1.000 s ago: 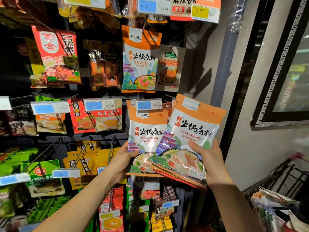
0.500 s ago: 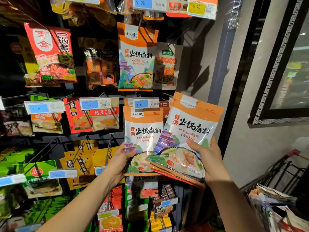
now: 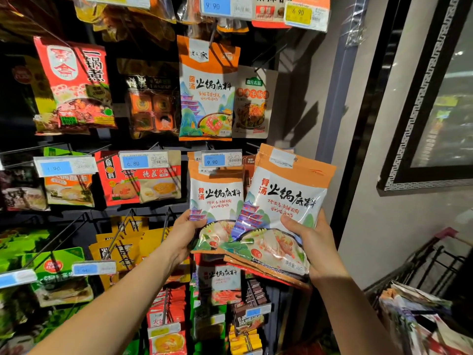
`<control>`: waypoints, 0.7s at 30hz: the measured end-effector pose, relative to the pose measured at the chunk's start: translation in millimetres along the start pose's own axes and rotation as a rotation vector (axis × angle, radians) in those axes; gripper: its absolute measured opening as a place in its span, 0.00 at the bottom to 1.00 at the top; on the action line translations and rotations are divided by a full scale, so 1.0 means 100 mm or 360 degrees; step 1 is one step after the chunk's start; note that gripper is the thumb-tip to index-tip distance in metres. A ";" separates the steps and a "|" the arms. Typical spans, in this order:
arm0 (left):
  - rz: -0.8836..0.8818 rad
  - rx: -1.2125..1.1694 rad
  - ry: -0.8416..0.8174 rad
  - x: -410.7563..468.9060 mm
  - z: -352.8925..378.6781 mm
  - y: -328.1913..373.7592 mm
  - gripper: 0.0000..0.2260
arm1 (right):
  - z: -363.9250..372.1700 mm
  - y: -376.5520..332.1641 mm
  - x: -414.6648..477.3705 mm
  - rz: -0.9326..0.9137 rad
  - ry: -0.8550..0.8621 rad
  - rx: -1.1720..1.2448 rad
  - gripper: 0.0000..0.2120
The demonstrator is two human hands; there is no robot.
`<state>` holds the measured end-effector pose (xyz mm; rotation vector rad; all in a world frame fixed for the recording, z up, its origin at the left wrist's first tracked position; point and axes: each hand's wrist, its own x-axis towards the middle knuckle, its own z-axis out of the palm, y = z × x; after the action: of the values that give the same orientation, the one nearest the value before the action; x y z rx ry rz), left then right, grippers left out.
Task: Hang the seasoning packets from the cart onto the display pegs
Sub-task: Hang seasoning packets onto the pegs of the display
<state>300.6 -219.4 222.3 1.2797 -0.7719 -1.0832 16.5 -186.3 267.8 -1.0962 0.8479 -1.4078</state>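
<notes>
While the left hand [image 3: 188, 234] pinches the lower left corner of the orange-and-white hotpot base packet [image 3: 216, 198] hanging under the 9.90 price tag [image 3: 221, 158], the right hand [image 3: 311, 242] grips a stack of matching packets [image 3: 281, 201] at its lower right edge, thumb across the front. The stack rises above the grip, tilted right, overlapping the hung packet's right side. The cart [image 3: 422, 272] stands at lower right, loaded with packets.

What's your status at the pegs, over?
Left hand grips the packet under the 9.90 tag. Right hand holds a tilted packet stack, not yet hung. Tag overlaps that packet's top.
</notes>
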 end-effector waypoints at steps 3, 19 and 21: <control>0.0017 0.0472 0.0243 0.23 -0.02 0.02 0.09 | 0.01 0.03 -0.03 -0.0011 -0.0018 -0.0036 0.27; 0.0552 0.0531 -0.0278 -0.89 0.40 0.18 0.18 | 0.31 0.35 -0.15 -0.0180 -0.0137 -0.0219 0.28; 0.0503 0.0400 -0.0225 -0.88 0.38 0.14 0.17 | 0.32 0.37 -0.16 -0.0211 -0.0142 -0.0230 0.26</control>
<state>238.7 -151.2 252.4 1.2443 -1.2042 -0.8441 58.4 -172.7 241.0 -1.3369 0.8352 -1.4120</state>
